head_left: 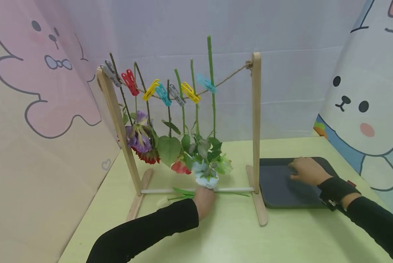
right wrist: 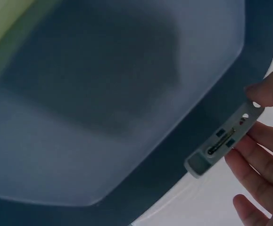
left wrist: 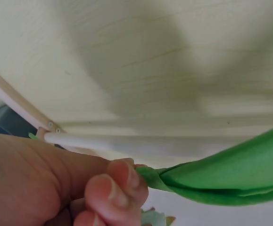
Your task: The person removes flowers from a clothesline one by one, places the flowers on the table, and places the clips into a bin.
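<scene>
My left hand (head_left: 204, 202) is low at the middle of the wooden rack, behind a hanging pale blue flower (head_left: 205, 177). Its thumb and fingers pinch the green stem (left wrist: 150, 178) of a white tulip (head_left: 163, 202), whose broad leaf (left wrist: 230, 172) shows in the left wrist view. The tulip lies sideways near the white bottom rod (head_left: 170, 191). Over the dark grey tray (head_left: 290, 202), my right hand (head_left: 309, 171) holds a pale grey clothespin (right wrist: 223, 139) between thumb and fingers. Several flowers hang upside down from the twine (head_left: 230, 76), each clipped by a coloured clothespin.
The wooden rack's right post (head_left: 256, 124) stands between my hands, with its foot (head_left: 258, 208) beside the tray. The left post (head_left: 118, 128) leans at the other end. Behind the pale yellow table (head_left: 216, 233) hangs a white curtain (head_left: 288, 80) with cartoon animals at the sides.
</scene>
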Motion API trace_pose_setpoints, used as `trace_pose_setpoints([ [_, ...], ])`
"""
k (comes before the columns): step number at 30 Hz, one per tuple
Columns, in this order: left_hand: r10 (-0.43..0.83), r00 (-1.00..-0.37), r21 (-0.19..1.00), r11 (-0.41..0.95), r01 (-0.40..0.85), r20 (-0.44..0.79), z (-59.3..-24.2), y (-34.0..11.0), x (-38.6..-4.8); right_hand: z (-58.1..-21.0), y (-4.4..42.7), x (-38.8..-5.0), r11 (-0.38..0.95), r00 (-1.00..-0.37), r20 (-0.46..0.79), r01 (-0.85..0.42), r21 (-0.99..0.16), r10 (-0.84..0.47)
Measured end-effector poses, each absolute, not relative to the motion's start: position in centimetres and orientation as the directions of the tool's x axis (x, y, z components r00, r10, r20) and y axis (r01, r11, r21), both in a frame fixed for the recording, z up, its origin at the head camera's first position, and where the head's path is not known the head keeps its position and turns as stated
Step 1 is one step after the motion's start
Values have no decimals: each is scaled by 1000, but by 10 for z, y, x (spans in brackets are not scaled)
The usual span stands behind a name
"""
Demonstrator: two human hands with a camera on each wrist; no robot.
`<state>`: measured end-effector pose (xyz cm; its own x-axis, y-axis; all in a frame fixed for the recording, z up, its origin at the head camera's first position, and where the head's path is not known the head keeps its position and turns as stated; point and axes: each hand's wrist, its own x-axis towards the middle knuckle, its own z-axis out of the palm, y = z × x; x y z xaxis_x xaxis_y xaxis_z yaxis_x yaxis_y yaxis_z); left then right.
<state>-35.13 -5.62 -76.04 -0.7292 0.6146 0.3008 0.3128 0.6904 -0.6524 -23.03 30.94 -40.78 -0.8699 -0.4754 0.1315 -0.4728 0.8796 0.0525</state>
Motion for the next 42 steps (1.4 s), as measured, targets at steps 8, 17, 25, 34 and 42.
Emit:
trace_pose_setpoints([
  [8, 574, -732, -601, 747, 285, 367, -764, -46, -338, -429, 311, -229, 886, -885, 43, -463, 24, -463],
  [17, 602, -649, -625, 743, 240, 466, -660, -39, -279, -433, 312, -228, 896, -894, -58, -444, -25, -445],
  [25, 617, -661, -608, 737, 295, 428, -654, -43, -280, -437, 312, -229, 910, -905, -96, -414, -36, -415],
  [34, 648, -681, -648, 687, 330, 341, -615, -42, -265, -437, 312, -228, 906, -901, -101, -420, -43, -422],
  [42, 677, -599, -668, 683, 295, 428, -558, -38, -237, -437, 314, -226, 904, -899, -97, -423, -56, -427],
])
